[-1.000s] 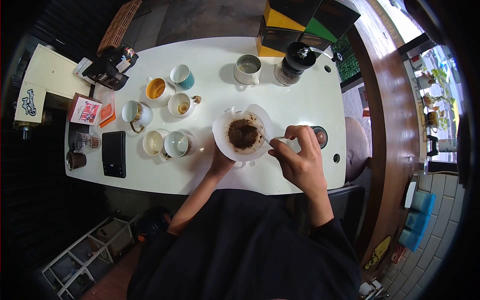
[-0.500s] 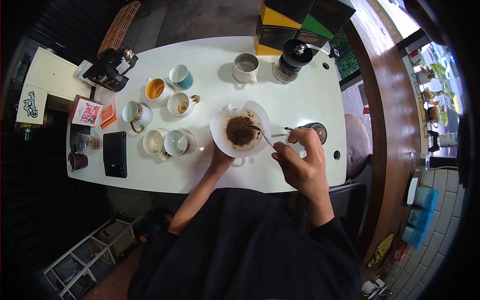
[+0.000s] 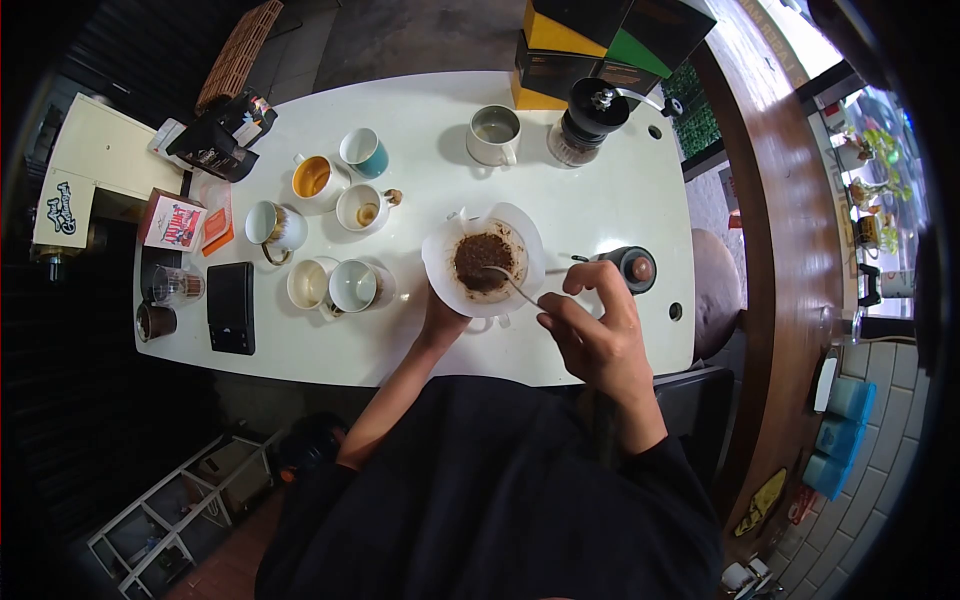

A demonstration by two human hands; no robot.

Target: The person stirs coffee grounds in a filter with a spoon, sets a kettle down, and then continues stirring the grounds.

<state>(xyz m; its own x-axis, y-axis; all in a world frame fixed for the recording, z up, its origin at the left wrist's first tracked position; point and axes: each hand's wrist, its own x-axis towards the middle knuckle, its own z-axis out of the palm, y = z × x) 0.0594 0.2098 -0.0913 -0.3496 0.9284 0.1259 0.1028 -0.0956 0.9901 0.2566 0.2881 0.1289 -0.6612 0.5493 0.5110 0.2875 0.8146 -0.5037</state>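
A white paper coffee filter [image 3: 529, 247] sits in a dripper, with dark wet coffee grounds [image 3: 480, 258] inside and some clinging to its wall. My left hand [image 3: 445, 318] grips the dripper from the near left side; its fingertips are hidden under the paper. Between the thumb and fingers of my right hand [image 3: 603, 335] is a metal spoon [image 3: 522, 293], slanting down so that its bowl rests in the grounds. Below the filter, a clear handle shows in part. A gooseneck kettle [image 3: 632, 268] with a brown lid knob stands just beyond my right hand.
Several mugs, among them a teal cup [image 3: 364, 153] and a white mug [image 3: 358, 287], stand left on the white table [image 3: 430, 120]. A black scale [image 3: 231, 308] lies farther left. At the back are a grey mug [image 3: 494, 135], a hand grinder [image 3: 585, 125] and stacked boxes [image 3: 560, 75].
The spoon's bowl has shifted left and down within the grounds, its handle lying flatter. My right hand has moved slightly left and down. My left hand stays in place.
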